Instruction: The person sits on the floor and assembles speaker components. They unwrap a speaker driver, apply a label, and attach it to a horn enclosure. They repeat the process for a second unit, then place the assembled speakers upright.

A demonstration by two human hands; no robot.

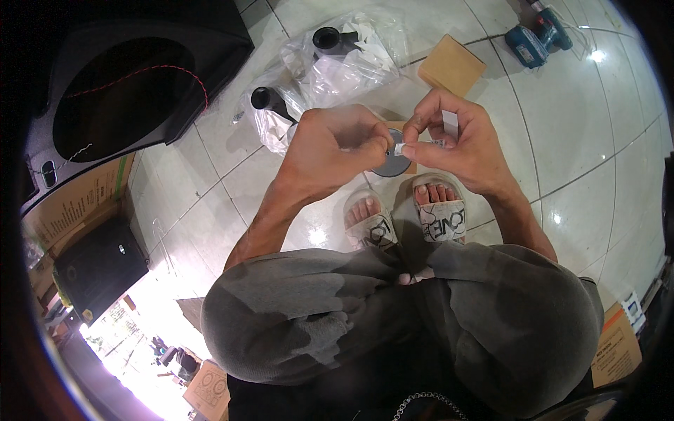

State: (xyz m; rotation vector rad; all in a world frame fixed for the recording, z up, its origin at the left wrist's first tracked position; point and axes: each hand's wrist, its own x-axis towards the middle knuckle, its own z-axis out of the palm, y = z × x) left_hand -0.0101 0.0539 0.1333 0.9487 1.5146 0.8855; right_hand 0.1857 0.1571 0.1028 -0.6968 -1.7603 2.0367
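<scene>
Head view: I am squatting over a tiled floor point(576, 140), and my two hands meet in the middle of the frame, just above my sandalled feet point(407, 214). My left hand point(337, 151) is curled tight, its grip pinched narrow on the near end of a small white strip point(401, 149). My right hand point(460, 144) pinches the same strip from the other side between thumb and forefinger, and a white paper tab point(450, 125) stands up between its fingers. Directly behind my hands, partly hidden by them, a grey round disc point(393, 165) lies on the floor. In the upper middle of the frame lie clear plastic bags point(330, 67) with two black tubes point(270, 99) poking out of them. Right of the bags sits a flat brown cardboard box point(451, 65), and a teal cordless drill point(537, 38) lies at the upper right. A black speaker enclosure point(133, 84) with a large round opening fills the upper left.
</scene>
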